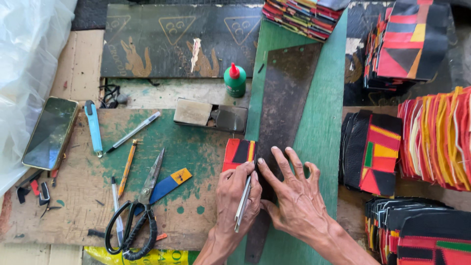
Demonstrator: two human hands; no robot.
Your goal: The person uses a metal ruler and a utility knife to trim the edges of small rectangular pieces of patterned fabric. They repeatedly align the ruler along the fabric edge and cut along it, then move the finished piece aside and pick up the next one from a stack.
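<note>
My left hand [239, 194] curls into a closed grip, knuckles up, wrist bent inward. My right hand [294, 194] lies flat beside it, fingers spread and pressing down, thumb touching the left, forearms angling in from below.

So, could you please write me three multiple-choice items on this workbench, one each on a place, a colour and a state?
1. Where do the scissors lie? A on the phone; B on the board left of the hands; C on the patch stacks.
2. What colour is the glue bottle? A green with red cap; B blue; C white.
3. What is the right hand doing? A lifted; B pressing flat on the dark metal template; C holding scissors.

B: they lie on the worn board. A: green body, red tip. B: fingers spread on it, while the left hand holds a blade.
</note>
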